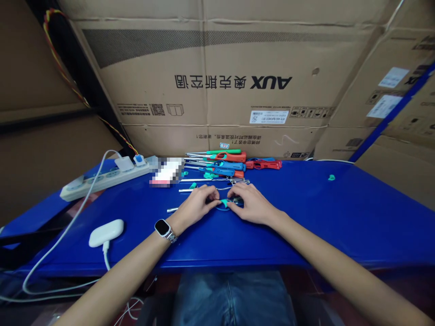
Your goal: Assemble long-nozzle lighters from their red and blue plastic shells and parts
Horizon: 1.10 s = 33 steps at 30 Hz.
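My left hand and my right hand meet over the table, fingers pinched around a partly open stick lighter. Its teal trigger shows between my fingertips, with a blue handle edge below it. A metal tube end sticks out left of my left hand, seemingly from this lighter. My hands cover most of the handle. Just beyond lie a loose metal lighter tube, a teal piece and a longer metal tube. Behind them is a pile of stick lighters with green, red and blue handles.
Red handle parts lie right of the pile, and a small teal trigger further right on the blue table. At left are a power strip, a white earbud case on a cable and a blurred-out item. Cardboard walls the back.
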### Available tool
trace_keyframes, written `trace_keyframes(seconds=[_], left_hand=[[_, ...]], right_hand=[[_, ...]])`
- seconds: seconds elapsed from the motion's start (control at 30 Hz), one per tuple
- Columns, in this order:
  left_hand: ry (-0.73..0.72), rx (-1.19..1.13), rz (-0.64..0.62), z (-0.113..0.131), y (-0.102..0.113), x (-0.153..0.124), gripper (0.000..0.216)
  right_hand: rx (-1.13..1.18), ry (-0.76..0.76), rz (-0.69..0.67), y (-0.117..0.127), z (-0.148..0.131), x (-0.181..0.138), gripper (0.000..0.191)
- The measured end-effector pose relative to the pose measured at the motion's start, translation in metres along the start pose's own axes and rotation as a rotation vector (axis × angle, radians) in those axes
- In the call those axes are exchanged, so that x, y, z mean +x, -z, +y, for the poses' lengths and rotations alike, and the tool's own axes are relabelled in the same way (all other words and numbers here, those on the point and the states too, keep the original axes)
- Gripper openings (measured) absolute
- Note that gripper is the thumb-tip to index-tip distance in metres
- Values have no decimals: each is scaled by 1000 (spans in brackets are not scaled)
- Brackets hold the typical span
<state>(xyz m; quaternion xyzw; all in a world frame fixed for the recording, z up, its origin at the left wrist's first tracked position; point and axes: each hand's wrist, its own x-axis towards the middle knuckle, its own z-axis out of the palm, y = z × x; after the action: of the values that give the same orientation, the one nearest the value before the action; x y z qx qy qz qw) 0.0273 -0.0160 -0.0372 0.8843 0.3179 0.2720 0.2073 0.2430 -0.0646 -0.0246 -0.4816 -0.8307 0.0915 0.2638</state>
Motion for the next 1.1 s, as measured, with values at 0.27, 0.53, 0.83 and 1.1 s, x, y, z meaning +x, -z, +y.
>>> trace_keyframes(seconds=[0.27,0.53,0.83,1.1], left_hand=[[-99,16,-32,2,8,-4,8],[-227,144,-133,5,15,-8,15],[-260,204,-102,5,8,-6,22],[-242,219,-110,8,9,-5,20]], right_hand=[[-106,-81,20,-15,-17,4,3],[-122,-60,49,-14,-14,1,6],[-259,-63,24,-14,-17,1,11],[-243,-123,5,-10,-19,7,12]])
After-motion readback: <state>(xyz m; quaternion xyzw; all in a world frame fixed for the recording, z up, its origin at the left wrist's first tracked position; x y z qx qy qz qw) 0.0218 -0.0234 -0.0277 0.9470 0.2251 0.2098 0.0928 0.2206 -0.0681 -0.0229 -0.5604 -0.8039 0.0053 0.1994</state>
